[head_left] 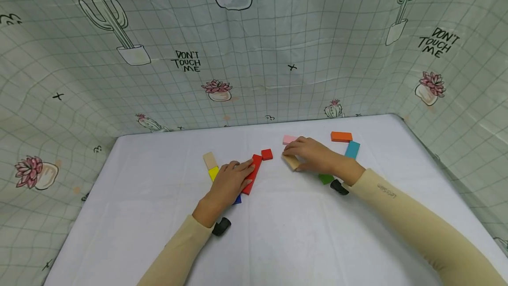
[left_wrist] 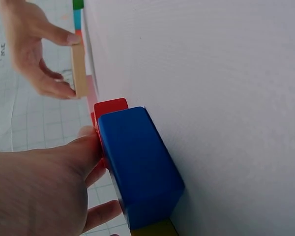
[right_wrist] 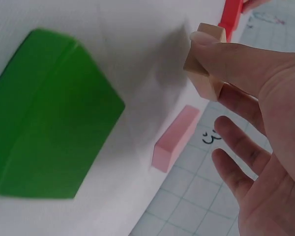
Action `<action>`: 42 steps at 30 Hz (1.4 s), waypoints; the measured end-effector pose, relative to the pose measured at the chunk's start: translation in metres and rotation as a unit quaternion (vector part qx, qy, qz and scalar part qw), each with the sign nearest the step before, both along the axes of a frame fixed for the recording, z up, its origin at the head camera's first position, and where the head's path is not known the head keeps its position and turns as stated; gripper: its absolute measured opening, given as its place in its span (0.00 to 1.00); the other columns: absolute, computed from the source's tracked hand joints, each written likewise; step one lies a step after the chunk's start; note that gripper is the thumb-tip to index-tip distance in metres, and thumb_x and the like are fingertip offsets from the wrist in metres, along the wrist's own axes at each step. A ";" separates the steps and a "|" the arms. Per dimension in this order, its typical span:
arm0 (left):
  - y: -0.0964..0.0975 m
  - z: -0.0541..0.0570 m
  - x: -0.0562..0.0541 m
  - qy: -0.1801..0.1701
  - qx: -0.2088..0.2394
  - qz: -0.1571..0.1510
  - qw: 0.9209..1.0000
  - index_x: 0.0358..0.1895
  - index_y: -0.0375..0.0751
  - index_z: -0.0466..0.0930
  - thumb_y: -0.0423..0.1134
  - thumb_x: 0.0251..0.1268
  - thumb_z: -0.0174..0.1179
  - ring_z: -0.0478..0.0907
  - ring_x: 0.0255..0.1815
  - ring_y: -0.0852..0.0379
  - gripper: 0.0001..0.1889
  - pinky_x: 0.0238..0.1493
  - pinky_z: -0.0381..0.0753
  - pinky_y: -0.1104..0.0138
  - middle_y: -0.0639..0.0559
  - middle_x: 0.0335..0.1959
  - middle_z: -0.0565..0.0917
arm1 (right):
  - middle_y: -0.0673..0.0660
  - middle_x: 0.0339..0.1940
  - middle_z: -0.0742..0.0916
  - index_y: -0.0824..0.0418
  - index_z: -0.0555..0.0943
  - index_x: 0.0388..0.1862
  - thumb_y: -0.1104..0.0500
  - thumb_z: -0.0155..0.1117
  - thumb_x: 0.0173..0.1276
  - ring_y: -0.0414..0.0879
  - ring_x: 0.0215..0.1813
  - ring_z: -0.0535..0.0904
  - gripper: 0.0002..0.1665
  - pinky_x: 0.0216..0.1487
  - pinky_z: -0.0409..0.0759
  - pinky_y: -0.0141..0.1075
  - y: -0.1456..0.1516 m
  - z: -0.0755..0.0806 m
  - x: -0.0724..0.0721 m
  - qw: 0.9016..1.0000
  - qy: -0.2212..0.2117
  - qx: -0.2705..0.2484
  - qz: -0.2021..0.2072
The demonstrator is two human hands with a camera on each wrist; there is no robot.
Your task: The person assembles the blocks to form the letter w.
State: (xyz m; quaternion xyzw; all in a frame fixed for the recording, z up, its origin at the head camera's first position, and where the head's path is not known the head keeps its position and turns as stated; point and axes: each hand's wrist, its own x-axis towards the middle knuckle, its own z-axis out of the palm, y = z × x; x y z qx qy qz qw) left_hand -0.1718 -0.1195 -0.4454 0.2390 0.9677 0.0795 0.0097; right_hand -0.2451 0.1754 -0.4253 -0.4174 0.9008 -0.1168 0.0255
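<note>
My left hand (head_left: 229, 183) rests its fingers and thumb on the long red block (head_left: 254, 175), which lies on the table. Just under that hand is a blue block (left_wrist: 137, 162), large in the left wrist view, partly hidden from the head. Farther right, my right hand (head_left: 317, 156) pinches a plain wooden block (right_wrist: 206, 64) between thumb and fingertips, tilted in the right wrist view. Beyond it lies a pink block (right_wrist: 177, 140). A small red block (head_left: 267, 154) sits between the hands, near the long red one's far end.
Left of my left hand are a yellow block (head_left: 213, 173) and a plain wooden block (head_left: 210, 161), end to end. Orange (head_left: 341, 137), teal (head_left: 352, 149) and green (head_left: 326, 179) blocks lie around my right wrist. A patterned cloth (head_left: 254, 56) hangs behind the table.
</note>
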 end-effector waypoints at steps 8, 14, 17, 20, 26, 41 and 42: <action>0.001 0.001 0.001 -0.005 -0.002 0.003 1.000 0.75 0.44 0.77 0.42 0.76 0.66 0.73 0.71 0.43 0.27 0.74 0.72 0.46 0.49 0.78 0.73 | 0.59 0.63 0.86 0.64 0.83 0.66 0.64 0.81 0.63 0.59 0.68 0.77 0.32 0.72 0.75 0.55 -0.012 -0.007 -0.002 1.000 0.012 0.015 0.022; 0.002 0.003 0.002 -0.007 -0.004 0.005 1.000 0.75 0.44 0.77 0.42 0.76 0.65 0.72 0.72 0.43 0.27 0.74 0.72 0.46 0.50 0.79 0.73 | 0.58 0.63 0.87 0.64 0.84 0.66 0.63 0.82 0.63 0.58 0.67 0.78 0.32 0.68 0.80 0.52 -0.016 -0.012 -0.003 0.999 0.026 0.006 0.036; 0.002 0.002 0.001 -0.007 -0.007 0.005 1.000 0.75 0.44 0.77 0.42 0.76 0.65 0.72 0.72 0.43 0.27 0.74 0.72 0.47 0.50 0.79 0.73 | 0.59 0.63 0.87 0.64 0.84 0.66 0.63 0.82 0.62 0.57 0.66 0.79 0.32 0.67 0.81 0.50 -0.018 -0.013 -0.004 0.999 0.032 0.002 0.040; 0.002 0.001 0.001 -0.005 -0.009 0.004 1.000 0.75 0.44 0.76 0.42 0.76 0.65 0.73 0.72 0.43 0.27 0.74 0.72 0.47 0.49 0.79 0.73 | 0.59 0.63 0.87 0.65 0.84 0.65 0.64 0.82 0.61 0.57 0.65 0.79 0.32 0.67 0.81 0.49 -0.020 -0.012 -0.003 0.999 0.031 0.002 0.039; 0.001 0.001 0.001 -0.001 -0.016 0.005 1.000 0.75 0.45 0.76 0.43 0.76 0.65 0.73 0.71 0.44 0.27 0.74 0.73 0.48 0.50 0.79 0.73 | 0.60 0.63 0.87 0.65 0.84 0.65 0.65 0.81 0.62 0.58 0.66 0.79 0.31 0.67 0.81 0.50 -0.022 -0.010 -0.002 0.999 0.029 0.006 0.037; 0.000 0.000 0.000 0.004 -0.014 0.005 1.000 0.75 0.45 0.77 0.43 0.76 0.65 0.74 0.71 0.44 0.27 0.74 0.73 0.48 0.50 0.78 0.73 | 0.60 0.64 0.87 0.65 0.83 0.66 0.64 0.82 0.62 0.58 0.66 0.79 0.32 0.67 0.82 0.50 -0.025 -0.009 -0.004 0.999 0.022 0.012 0.032; 0.001 0.000 0.000 0.004 -0.013 0.005 1.000 0.75 0.45 0.77 0.43 0.76 0.65 0.74 0.71 0.44 0.27 0.74 0.73 0.48 0.50 0.78 0.73 | 0.60 0.64 0.87 0.65 0.83 0.66 0.64 0.82 0.62 0.58 0.66 0.79 0.32 0.67 0.82 0.50 -0.025 -0.009 -0.004 0.999 0.022 0.012 0.031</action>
